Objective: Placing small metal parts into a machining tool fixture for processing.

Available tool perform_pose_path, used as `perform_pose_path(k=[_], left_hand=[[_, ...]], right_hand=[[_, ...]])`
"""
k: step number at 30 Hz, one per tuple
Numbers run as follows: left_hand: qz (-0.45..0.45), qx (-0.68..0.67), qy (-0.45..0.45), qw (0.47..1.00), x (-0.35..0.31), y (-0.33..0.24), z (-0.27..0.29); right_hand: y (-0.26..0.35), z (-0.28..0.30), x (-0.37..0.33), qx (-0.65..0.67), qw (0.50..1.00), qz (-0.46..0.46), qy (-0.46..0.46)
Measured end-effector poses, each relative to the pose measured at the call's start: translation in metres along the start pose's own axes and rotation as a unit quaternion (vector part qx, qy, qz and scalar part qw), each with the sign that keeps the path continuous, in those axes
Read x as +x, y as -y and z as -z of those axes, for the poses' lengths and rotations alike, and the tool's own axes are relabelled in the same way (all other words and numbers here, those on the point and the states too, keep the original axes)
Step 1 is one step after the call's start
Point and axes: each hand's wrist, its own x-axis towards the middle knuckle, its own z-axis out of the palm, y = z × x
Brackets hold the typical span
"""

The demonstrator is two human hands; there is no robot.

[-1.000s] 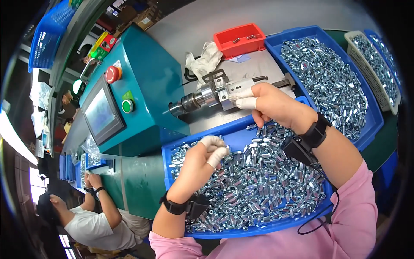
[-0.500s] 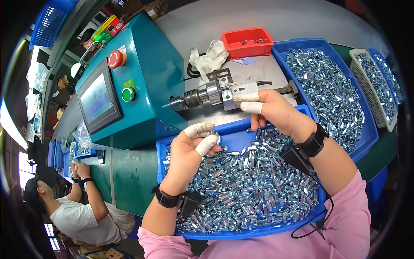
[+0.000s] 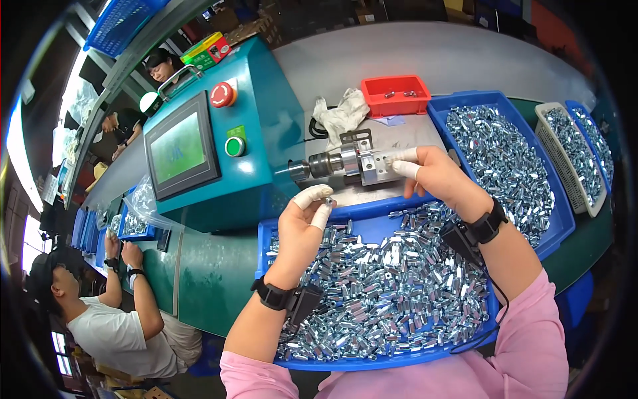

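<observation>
My left hand [image 3: 302, 219], with white finger covers on thumb and forefinger, pinches a small shiny long hex nut [image 3: 329, 201] above the near blue tray [image 3: 372, 364]. That tray is heaped with long hex nuts [image 3: 392, 292]. To the right, my right hand [image 3: 442, 179], also with white finger covers, has thumb and forefinger closed at the right end of the metal clamping fixture [image 3: 369, 166]. Whatever lies between those fingertips is hidden. Left of the fixture, a round spindle [image 3: 318, 166] sticks out of the teal machine [image 3: 266, 100].
The machine carries a lit green screen [image 3: 176, 149], a red stop button [image 3: 222, 94] and a green button [image 3: 234, 146]. Behind the fixture are a cloth glove [image 3: 349, 110] and a red bin [image 3: 396, 106]. Another full blue tray [image 3: 561, 229] stands right. A co-worker [image 3: 116, 326] sits at left.
The machine's screen has turned from bluish to green. My right hand now covers the fixture's right end, where a dark-tipped lever showed before. The whole view has shifted slightly.
</observation>
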Motion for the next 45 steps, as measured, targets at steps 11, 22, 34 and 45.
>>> perform_pose_path(k=[11, 22, 34, 45], left_hand=[[-0.067, 0.046, 0.016, 0.997, 0.009, 0.013, 0.004], [-0.101, 0.008, -0.009, 0.995, 0.01, 0.018, 0.005], [-0.127, 0.06, 0.003, 0.99, 0.008, 0.022, 0.011], [-0.367, 0.437, -0.01, 0.821, 0.026, -0.051, -0.05]], right_hand=[[0.024, -0.019, 0.029, -0.39, 0.915, -0.023, -0.098], [0.027, 0.043, 0.022, -0.535, 0.792, -0.044, -0.292], [0.019, 0.064, 0.003, -0.449, 0.838, -0.029, -0.309], [-0.02, 0.02, 0.004, -0.324, 0.877, 0.201, -0.292]])
